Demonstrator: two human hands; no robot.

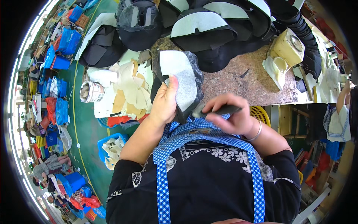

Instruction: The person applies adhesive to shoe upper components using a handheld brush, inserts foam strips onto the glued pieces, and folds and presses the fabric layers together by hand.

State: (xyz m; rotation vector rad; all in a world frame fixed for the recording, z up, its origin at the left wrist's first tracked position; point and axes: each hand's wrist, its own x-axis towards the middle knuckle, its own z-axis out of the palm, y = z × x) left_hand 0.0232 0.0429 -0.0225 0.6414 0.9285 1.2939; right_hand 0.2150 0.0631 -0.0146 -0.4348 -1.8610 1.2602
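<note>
My left hand (166, 100) grips a black shoe upper (156, 87), thumb laid across its white backing panel (181, 71). Crinkled dark material shows along the upper's right edge. Just right of its lower end, my right hand (232, 112) is closed round a dark-handled brush (228, 109). The brush's pale grey tip is smeared by motion and points at the lower edge of the upper; whether it touches cannot be made out. Both hands are held over the blue checked apron (209, 130), at the near edge of the worktable.
Several black uppers with white panels (203, 22) lie along the back of the worktable (248, 82). A yellowish glue-crusted container (285, 48) stands right; a white tub (91, 92) and beige scraps (130, 87) lie left. A blue bin (108, 149) is below left.
</note>
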